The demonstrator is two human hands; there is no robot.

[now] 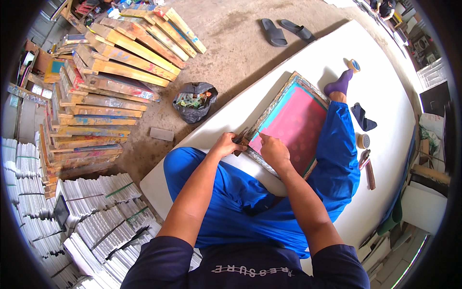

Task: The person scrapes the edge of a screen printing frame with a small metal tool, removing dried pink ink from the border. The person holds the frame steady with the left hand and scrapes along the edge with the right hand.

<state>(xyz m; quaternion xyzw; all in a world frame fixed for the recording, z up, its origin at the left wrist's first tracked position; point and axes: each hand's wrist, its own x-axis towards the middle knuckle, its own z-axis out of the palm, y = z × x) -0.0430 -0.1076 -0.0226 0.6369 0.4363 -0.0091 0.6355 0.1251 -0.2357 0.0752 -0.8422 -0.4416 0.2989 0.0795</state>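
Just right of the picture's centre, a pink framed screen (pixel 294 130) lies against the bent legs, seemingly for steadiness, its left edge met by a dark tool (pixel 242 137) in the left hand's (pixel 224 145) grasp and the curled right hand (pixel 275 150), whose contents cannot be told.

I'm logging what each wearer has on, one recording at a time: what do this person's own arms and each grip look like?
Short, dark navy sleeves cover the upper arms: left sleeve, right sleeve. The left forearm and right forearm are bare, with no watch, band or cable visible. Left grip and right grip are human hands, no gloves visible.
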